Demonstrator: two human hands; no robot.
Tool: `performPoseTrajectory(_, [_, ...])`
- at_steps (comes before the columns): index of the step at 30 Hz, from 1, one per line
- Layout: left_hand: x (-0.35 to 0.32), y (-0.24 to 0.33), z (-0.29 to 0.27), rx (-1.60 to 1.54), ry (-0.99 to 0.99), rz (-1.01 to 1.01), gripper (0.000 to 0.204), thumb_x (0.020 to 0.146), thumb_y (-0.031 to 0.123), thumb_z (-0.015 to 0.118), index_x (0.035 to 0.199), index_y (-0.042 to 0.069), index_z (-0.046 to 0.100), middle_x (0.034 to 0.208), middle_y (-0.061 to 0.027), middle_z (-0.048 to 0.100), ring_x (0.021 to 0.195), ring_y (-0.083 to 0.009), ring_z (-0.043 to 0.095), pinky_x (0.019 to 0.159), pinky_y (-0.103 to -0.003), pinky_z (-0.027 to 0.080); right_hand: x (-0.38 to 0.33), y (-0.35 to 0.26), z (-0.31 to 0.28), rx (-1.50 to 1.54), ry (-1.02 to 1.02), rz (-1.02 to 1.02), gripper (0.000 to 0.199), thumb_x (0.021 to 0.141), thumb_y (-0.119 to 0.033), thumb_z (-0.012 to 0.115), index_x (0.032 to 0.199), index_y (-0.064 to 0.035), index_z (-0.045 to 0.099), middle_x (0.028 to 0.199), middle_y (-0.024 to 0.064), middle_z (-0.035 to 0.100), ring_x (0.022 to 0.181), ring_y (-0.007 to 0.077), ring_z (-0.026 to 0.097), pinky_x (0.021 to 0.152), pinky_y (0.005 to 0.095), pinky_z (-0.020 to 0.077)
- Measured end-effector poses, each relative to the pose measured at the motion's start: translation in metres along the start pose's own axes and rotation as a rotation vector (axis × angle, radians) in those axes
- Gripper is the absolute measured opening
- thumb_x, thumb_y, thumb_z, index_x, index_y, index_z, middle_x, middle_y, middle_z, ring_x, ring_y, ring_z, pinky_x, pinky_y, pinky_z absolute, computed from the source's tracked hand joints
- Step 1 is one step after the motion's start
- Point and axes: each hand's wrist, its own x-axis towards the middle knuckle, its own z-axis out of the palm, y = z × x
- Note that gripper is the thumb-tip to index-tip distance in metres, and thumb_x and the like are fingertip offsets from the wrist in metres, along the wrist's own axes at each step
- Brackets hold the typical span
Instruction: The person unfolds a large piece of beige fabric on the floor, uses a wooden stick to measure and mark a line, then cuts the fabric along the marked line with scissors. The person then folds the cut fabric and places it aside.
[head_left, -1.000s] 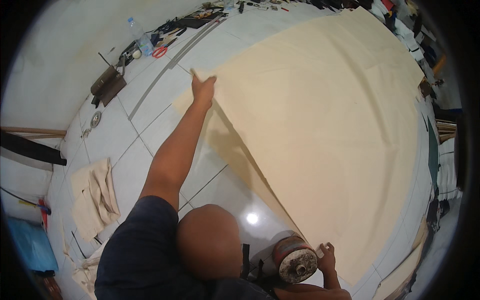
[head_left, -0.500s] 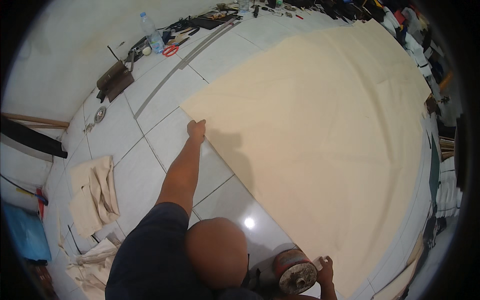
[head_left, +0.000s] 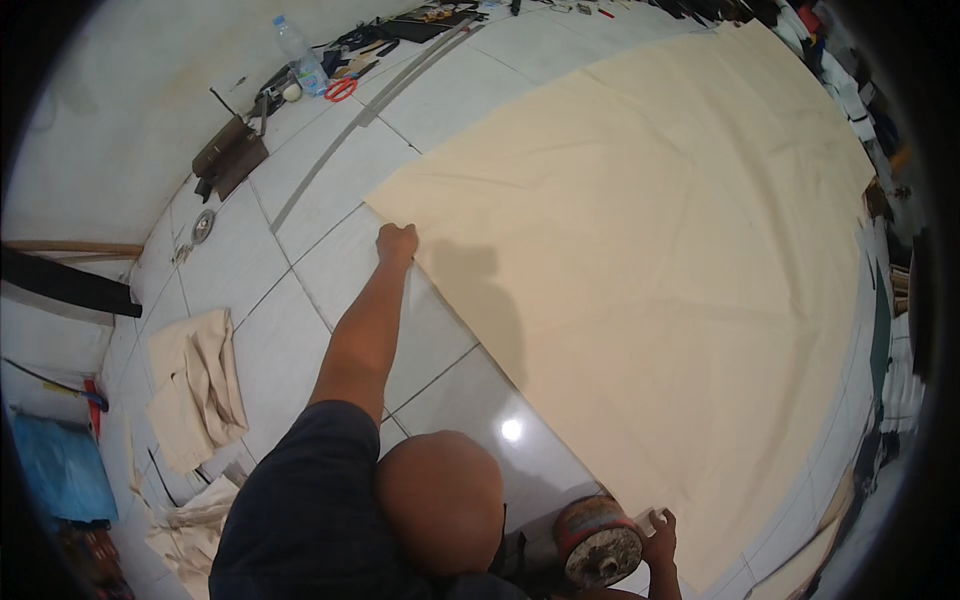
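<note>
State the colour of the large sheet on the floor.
The sheet is plain pale cream, shown in the head view.

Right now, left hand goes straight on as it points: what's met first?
Probably the cream cloth, near its left corner, just ahead of the left hand; depth is unclear, so it might skim over.

Light is even and moderately bright across the pale cloth (head_left: 660,250), whose creases show as soft shading. A round white glare burns out on the tiled floor (head_left: 280,335) at six o'clock, suggesting a lamp overhead. A soft-edged grey shadow falls on the cloth near the centre. The wall (head_left: 130,110) at ten o'clock is duller, and the dark shirt (head_left: 310,490) at seven loses detail. Tile lines bow toward the black fisheye rim; the clutter (head_left: 845,95) at two o'clock looks smeared and murky.
</note>
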Motion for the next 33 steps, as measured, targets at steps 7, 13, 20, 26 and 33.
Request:
performPoseTrajectory(7, [-0.003, 0.025, 0.016, 0.407, -0.083, -0.003, 0.081, 0.075, 0.043, 0.071, 0.129, -0.009, 0.039, 0.128, -0.0209, 0.05, 0.12, -0.0363, 0.047, 0.1, -0.043, 0.041, 0.0, 0.033, 0.017, -0.017, 0.069, -0.028, 0.064, 0.076, -0.043, 0.075, 0.124, -0.0023, 0.06, 0.14, 0.0251, 0.04, 0.125, 0.0387, 0.047, 0.1, 0.0435, 0.0443])
performPoseTrajectory(13, [0.018, -0.007, 0.036, -0.876, -0.471, -0.146, 0.054, 0.08, 0.005, 0.073, 0.125, -0.009, 0.047, 0.12, -0.0206, 0.057, 0.102, -0.0361, 0.062, 0.083, -0.046, 0.056, -0.003, 0.016, -0.001, 0.014, 0.079, 0.062, 0.055, 0.078, -0.037, 0.075, 0.124, -0.0089, 0.062, 0.141, 0.0192, 0.042, 0.113, 0.0374, 0.058, 0.092, 0.0438, 0.0495])
performPoseTrajectory(20, [0.015, -0.052, 0.049, 0.506, -0.021, 0.333, 0.092, 0.075, 0.047, 0.073, 0.144, 0.001, 0.033, 0.121, -0.0136, 0.046, 0.102, -0.031, 0.048, 0.088, -0.045, 0.039, 0.006, 0.043, 0.042, 0.089, 0.276, -0.027, 0.049, 0.082, -0.03, 0.069, 0.127, -0.0144, 0.058, 0.142, 0.0196, 0.042, 0.132, 0.0357, 0.039, 0.107, 0.0464, 0.0361])
performPoseTrajectory(26, [-0.263, 0.009, 0.053, 0.39, -0.569, 1.466, 0.073, 0.086, 0.042, 0.065, 0.144, 0.008, 0.038, 0.147, -0.0248, 0.033, 0.138, -0.045, 0.025, 0.112, -0.052, 0.024, -0.004, 0.031, 0.044, 0.172, 0.447, -0.044, 0.049, 0.082, -0.035, 0.067, 0.125, -0.0139, 0.058, 0.139, 0.0179, 0.046, 0.124, 0.0355, 0.046, 0.101, 0.0474, 0.0381])
performPoseTrajectory(33, [-0.353, 0.044, 0.049, 0.795, -0.727, 1.485, 0.083, 0.073, 0.037, 0.078, 0.141, 0.008, 0.039, 0.14, -0.0323, 0.034, 0.131, -0.0453, 0.032, 0.108, -0.053, 0.028, 0.002, 0.046, 0.024, 0.123, 0.526, -0.01, 0.06, 0.082, -0.043, 0.065, 0.13, -0.0102, 0.052, 0.128, 0.017, 0.052, 0.112, 0.0348, 0.052, 0.095, 0.0478, 0.0398])
